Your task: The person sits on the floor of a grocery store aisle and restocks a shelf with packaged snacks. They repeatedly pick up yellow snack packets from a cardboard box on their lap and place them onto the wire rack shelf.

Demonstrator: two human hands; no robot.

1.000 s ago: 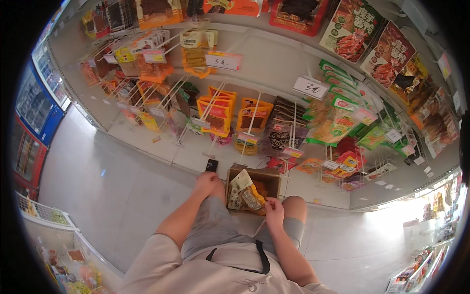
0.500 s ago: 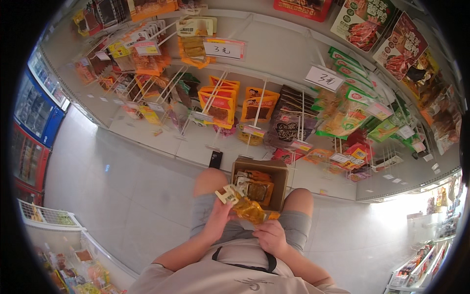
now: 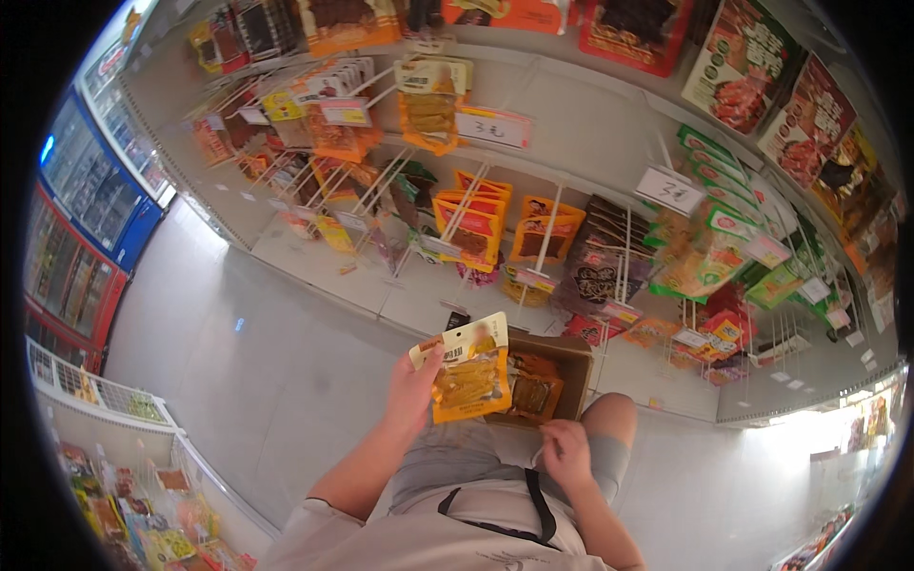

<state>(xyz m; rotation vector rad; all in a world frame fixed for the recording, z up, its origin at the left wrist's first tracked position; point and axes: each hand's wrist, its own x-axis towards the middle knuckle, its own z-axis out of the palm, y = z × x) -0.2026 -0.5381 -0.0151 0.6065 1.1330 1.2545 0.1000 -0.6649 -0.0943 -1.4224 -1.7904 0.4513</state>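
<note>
Snack packets (image 3: 468,373) gripped in left hand (image 3: 411,388); right hand (image 3: 567,453) loosely curled, holding nothing, near cardboard box (image 3: 562,354).

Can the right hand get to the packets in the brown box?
Probably yes. The right hand is empty and sits just beside the cardboard box, whose open top shows packets; nothing lies between them.

We see a shop aisle with a pale, glossy tiled floor (image 3: 248,352). Ahead runs a white shelf wall (image 3: 581,124) hung with snack packets on pegs (image 3: 476,224) and white price cards (image 3: 491,127). At the left stand drink coolers (image 3: 81,205), blue above red. A white wire rack (image 3: 105,404) sits lower left. Bright light glares at the lower right.
</note>
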